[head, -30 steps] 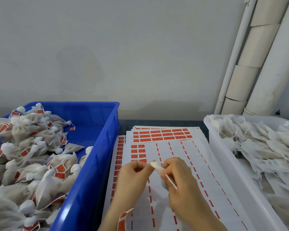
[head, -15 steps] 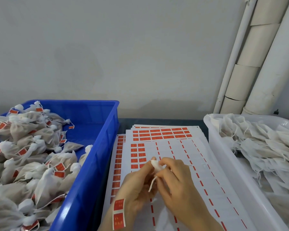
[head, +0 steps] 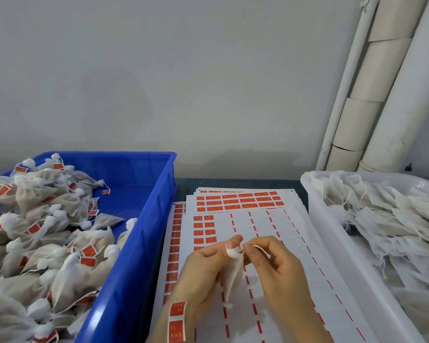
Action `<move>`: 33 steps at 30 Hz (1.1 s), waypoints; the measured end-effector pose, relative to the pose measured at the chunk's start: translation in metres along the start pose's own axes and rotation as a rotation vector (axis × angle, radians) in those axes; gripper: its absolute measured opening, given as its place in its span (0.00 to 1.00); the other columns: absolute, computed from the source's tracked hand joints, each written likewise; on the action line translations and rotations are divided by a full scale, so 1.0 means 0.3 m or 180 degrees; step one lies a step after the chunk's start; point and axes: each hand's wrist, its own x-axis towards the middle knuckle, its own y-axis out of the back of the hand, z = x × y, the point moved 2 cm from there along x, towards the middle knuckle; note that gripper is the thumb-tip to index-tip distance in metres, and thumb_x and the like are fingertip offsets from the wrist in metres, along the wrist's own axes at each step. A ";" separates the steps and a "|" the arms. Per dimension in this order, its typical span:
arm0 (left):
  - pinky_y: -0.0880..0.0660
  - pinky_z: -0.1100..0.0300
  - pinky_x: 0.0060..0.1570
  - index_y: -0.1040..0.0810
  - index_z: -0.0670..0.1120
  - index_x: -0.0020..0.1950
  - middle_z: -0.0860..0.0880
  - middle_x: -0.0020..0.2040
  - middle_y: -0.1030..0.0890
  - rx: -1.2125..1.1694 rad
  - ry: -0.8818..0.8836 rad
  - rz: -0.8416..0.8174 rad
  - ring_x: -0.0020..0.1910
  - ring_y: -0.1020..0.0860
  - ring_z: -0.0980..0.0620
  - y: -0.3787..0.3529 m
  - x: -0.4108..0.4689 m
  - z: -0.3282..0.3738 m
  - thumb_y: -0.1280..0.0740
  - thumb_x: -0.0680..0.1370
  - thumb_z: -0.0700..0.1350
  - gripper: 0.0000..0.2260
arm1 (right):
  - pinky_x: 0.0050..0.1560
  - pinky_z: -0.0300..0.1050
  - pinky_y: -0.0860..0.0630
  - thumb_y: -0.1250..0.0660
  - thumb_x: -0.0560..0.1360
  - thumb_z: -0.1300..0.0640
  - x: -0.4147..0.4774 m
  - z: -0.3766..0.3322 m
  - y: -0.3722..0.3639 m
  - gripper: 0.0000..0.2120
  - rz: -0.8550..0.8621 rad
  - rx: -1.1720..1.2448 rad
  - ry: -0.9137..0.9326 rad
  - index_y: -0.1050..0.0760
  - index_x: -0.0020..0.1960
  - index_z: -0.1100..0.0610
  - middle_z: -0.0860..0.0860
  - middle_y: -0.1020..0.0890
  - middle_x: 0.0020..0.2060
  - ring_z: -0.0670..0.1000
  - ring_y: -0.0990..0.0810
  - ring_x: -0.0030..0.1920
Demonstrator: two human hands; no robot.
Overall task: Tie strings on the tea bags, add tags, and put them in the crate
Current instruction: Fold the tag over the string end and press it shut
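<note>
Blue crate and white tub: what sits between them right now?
In the head view, tag sheets lie between the blue crate and white tub; above them the left hand holds a tea bag, the right hand pinches its string.

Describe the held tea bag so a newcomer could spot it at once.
Between the blue plastic crate and the white plastic tub lie white sheets of red tags. Above them, the left hand grips a small white mesh tea bag while the right hand pinches its string. Only this one is held.
</note>
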 end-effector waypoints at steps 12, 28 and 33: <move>0.32 0.69 0.40 0.15 0.58 0.36 0.62 0.43 0.16 0.1158 -0.0255 -0.0135 0.47 0.22 0.61 0.001 -0.014 0.031 0.27 0.66 0.50 0.02 | 0.44 0.26 0.28 0.30 0.71 0.59 0.019 0.011 0.026 0.08 -0.0111 -0.0346 0.0090 0.22 0.38 0.46 0.42 0.19 0.38 0.38 0.23 0.45; 0.26 0.73 0.37 0.23 0.52 0.45 0.58 0.39 0.19 0.1297 -0.1305 0.0553 0.41 0.20 0.61 -0.034 0.004 0.005 0.34 0.77 0.45 0.02 | 0.40 0.31 0.22 0.39 0.76 0.53 0.027 0.008 0.013 0.06 -0.0237 0.0437 -0.1057 0.24 0.51 0.48 0.45 0.18 0.44 0.46 0.19 0.43; 0.27 0.73 0.35 0.24 0.56 0.47 0.57 0.38 0.18 0.1574 -0.1291 0.0434 0.38 0.20 0.60 -0.033 0.003 -0.002 0.34 0.76 0.47 0.03 | 0.42 0.34 0.22 0.33 0.73 0.51 0.024 0.019 0.030 0.05 -0.0572 0.0344 -0.1326 0.20 0.43 0.49 0.45 0.17 0.36 0.45 0.18 0.39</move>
